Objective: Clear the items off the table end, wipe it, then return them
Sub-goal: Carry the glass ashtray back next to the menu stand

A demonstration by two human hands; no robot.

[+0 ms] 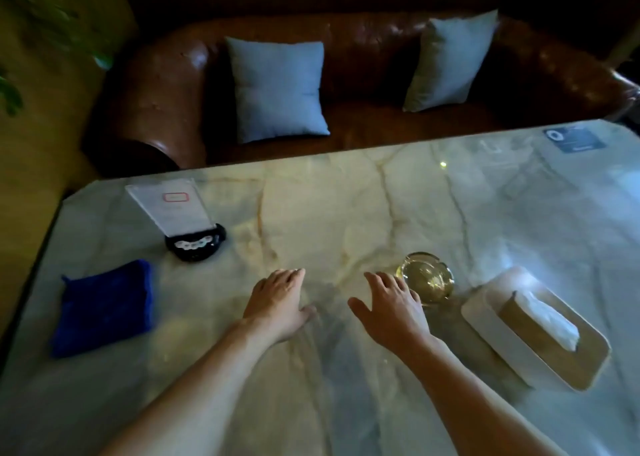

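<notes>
A pale marble table [346,206] fills the view. On its left end lie a folded blue cloth [104,308] and a clear sign stand [180,218] on a black base. A round glass ashtray [427,277] sits right of centre, and a white tissue box [535,331] with a wooden lid lies further right. My left hand [280,303] rests flat on the marble, fingers apart, holding nothing. My right hand [391,308] hovers open with its fingertips at the ashtray's near left rim.
A brown leather sofa [346,61] with two grey cushions stands behind the table's far edge. A dark card or sticker [573,139] lies at the far right corner. Green plant leaves [10,92] show at the left.
</notes>
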